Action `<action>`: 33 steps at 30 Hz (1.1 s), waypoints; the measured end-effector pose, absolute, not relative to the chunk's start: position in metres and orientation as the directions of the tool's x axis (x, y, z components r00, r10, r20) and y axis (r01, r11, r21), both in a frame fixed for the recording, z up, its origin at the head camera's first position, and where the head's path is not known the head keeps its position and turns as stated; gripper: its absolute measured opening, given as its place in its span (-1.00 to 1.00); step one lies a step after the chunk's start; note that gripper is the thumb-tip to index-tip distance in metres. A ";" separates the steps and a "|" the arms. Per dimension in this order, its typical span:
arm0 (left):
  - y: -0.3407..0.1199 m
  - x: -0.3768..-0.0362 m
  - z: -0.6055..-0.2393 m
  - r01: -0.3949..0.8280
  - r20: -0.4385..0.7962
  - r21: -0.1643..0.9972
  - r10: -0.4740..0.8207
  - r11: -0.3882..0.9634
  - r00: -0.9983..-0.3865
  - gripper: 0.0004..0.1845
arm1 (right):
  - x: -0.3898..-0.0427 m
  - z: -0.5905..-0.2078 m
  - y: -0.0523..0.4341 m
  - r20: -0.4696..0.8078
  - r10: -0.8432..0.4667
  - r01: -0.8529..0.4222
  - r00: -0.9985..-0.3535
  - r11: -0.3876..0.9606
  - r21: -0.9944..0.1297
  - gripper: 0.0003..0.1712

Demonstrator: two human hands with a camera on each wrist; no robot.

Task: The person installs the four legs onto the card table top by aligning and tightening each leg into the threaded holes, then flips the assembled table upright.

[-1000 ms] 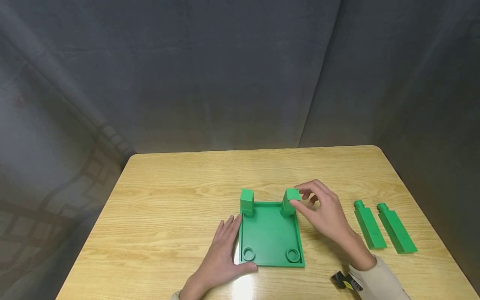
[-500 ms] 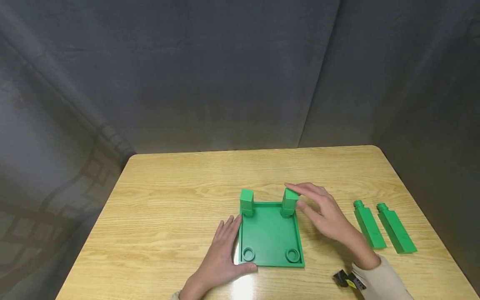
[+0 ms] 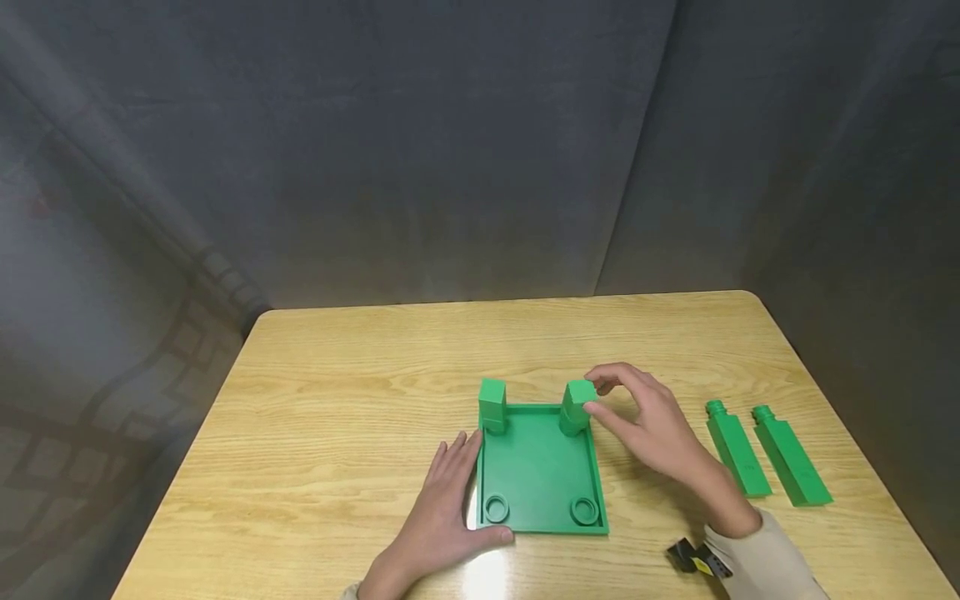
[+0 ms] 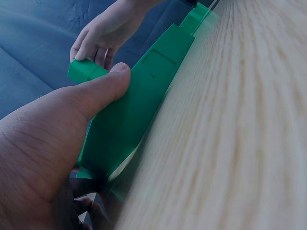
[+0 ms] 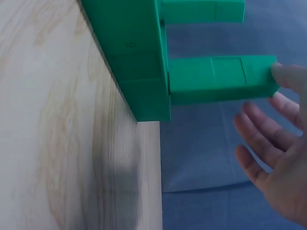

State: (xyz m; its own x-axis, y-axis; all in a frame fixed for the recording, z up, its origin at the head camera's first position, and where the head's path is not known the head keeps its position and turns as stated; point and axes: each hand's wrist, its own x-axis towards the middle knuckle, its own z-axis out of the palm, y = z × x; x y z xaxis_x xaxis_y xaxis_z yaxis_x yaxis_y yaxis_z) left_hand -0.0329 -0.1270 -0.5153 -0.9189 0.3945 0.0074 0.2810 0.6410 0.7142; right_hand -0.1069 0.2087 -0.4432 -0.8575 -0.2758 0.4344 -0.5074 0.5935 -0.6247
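A square green tray (image 3: 540,467) with a raised rim lies on the table. Two green square posts stand up from its far corners, the left post (image 3: 492,400) and the right post (image 3: 579,400). My right hand (image 3: 652,425) pinches the top of the right post between thumb and index finger, the other fingers loose behind it. In the right wrist view the thumb lies on the post's end (image 5: 225,79). My left hand (image 3: 442,517) rests against the tray's near left corner, straight fingers along the left side, thumb along the front edge.
Two more green posts with threaded necks, one post (image 3: 738,454) beside another post (image 3: 792,462), lie at the right. Round sockets, such as the near left socket (image 3: 497,508), show in the tray's near corners. A dark curtain (image 3: 450,167) hangs behind the wooden table (image 3: 337,400).
My right hand has shifted its fingers on the right post, reaching over its top and then drawing back to the pinch. The post has turned slightly. The left hand has stayed put.
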 end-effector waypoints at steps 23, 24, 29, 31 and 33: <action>-0.126 -0.033 -0.515 0.271 -0.003 0.719 0.394 0.640 -0.919 0.48 | -0.109 -0.445 0.212 0.442 -0.356 -0.567 -0.823 0.539 -0.623 -0.44; -0.126 -0.033 -0.515 0.272 -0.004 0.718 0.394 0.641 -0.919 0.48 | -0.109 -0.445 0.212 0.441 -0.345 -0.559 -0.829 0.541 -0.628 -0.46; -0.127 -0.033 -0.516 0.269 -0.006 0.721 0.395 0.638 -0.919 0.47 | -0.108 -0.445 0.208 0.450 -0.263 -0.513 -0.853 0.581 -0.632 -0.52; -0.127 -0.033 -0.516 0.271 -0.004 0.723 0.396 0.635 -0.918 0.47 | -0.108 -0.445 0.206 0.458 -0.236 -0.500 -0.857 0.593 -0.631 -0.52; -0.127 -0.033 -0.517 0.277 0.003 0.723 0.397 0.633 -0.918 0.47 | -0.107 -0.444 0.205 0.463 -0.219 -0.493 -0.859 0.600 -0.630 -0.51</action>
State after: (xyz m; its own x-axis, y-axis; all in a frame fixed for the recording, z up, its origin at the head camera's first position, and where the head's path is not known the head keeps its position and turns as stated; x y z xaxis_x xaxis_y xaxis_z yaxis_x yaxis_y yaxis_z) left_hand -0.0333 -0.1267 -0.5167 -0.9178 0.3971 0.0032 0.2766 0.6334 0.7227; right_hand -0.1073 0.2045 -0.4444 -0.8589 -0.2191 0.4630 -0.4927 0.6005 -0.6298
